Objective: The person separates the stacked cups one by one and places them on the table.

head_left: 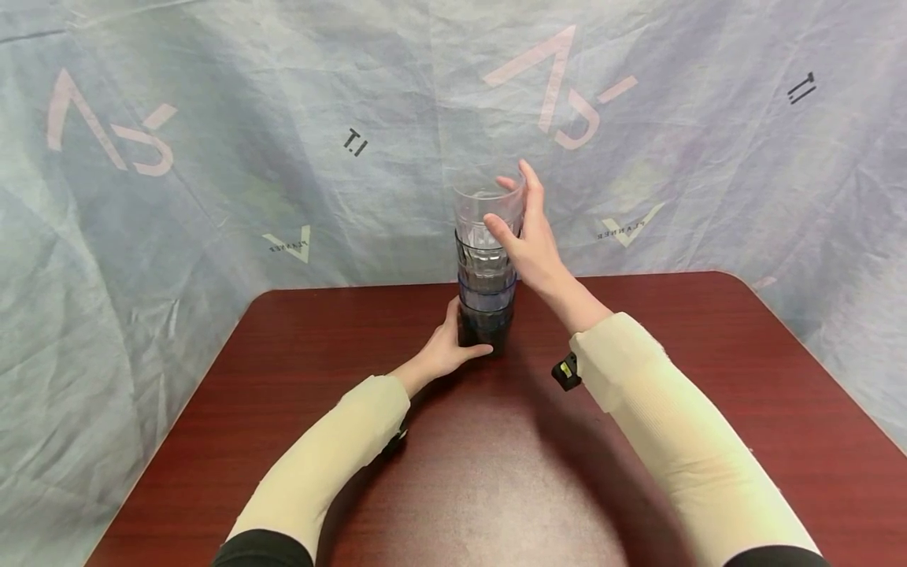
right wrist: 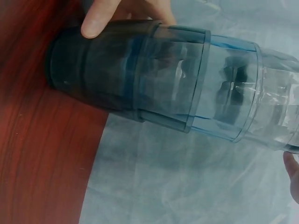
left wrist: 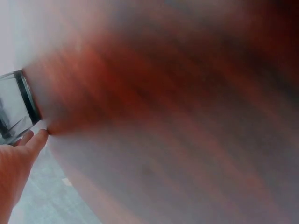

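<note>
A tall stack of nested tumblers stands on the table. The bottom dark tumbler (head_left: 487,329) rests on the wood, a blue tumbler (head_left: 489,301) sits above it, and a clear tumbler (head_left: 473,211) tops the stack. My left hand (head_left: 445,346) grips the bottom tumbler low down, its thumb across the front; the right wrist view also shows that thumb on the dark tumbler (right wrist: 70,60). Up at the clear tumbler, my right hand (head_left: 534,244) holds it from the right, thumb in front and fingers partly behind the rim. Only a fingertip of the right hand (right wrist: 293,175) shows in the right wrist view.
The reddish-brown table (head_left: 319,339) spreads out on both sides of the stack. Behind its far edge hangs a grey-blue printed cloth (head_left: 212,213). A black wrist device (head_left: 567,372) hangs under the right sleeve. Much of the left wrist view is blurred.
</note>
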A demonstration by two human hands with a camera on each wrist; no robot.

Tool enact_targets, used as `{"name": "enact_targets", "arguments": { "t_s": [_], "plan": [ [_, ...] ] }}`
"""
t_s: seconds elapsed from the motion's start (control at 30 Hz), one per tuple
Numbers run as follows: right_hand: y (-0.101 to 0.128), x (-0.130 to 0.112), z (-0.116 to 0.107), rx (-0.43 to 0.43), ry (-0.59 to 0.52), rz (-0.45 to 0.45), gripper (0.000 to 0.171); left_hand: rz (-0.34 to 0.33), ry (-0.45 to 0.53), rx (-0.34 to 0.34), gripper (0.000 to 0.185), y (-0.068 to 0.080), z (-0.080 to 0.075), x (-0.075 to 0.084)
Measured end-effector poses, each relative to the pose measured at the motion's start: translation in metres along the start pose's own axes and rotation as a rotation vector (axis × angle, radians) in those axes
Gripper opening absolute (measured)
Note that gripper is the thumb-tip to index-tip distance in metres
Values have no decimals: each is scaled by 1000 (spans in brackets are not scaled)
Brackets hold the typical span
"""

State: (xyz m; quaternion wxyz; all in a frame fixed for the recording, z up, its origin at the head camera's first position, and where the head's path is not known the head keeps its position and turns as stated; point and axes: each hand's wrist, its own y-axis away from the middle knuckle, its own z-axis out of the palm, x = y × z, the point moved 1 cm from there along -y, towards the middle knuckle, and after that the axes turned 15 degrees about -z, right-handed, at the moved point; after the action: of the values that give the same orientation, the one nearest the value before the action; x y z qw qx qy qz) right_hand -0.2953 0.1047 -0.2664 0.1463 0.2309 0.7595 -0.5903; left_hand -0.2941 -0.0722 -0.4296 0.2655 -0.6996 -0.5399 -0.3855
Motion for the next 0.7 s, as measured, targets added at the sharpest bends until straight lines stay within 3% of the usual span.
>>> {"name": "enact_targets", "arguments": {
  "t_s": [0.23, 0.5, 0.7],
  "plan": [
    [-1, 0, 2, 12, -6, -3, 99, -12, 1, -10, 102, 2, 0, 0],
    [-3, -2, 3, 34, -17, -38, 78, 5, 9, -7, 101, 1, 0, 1],
    [-5, -4, 3, 46, -26, -49, 73, 3, 20, -14, 101, 1, -1, 2]
  ]
}}
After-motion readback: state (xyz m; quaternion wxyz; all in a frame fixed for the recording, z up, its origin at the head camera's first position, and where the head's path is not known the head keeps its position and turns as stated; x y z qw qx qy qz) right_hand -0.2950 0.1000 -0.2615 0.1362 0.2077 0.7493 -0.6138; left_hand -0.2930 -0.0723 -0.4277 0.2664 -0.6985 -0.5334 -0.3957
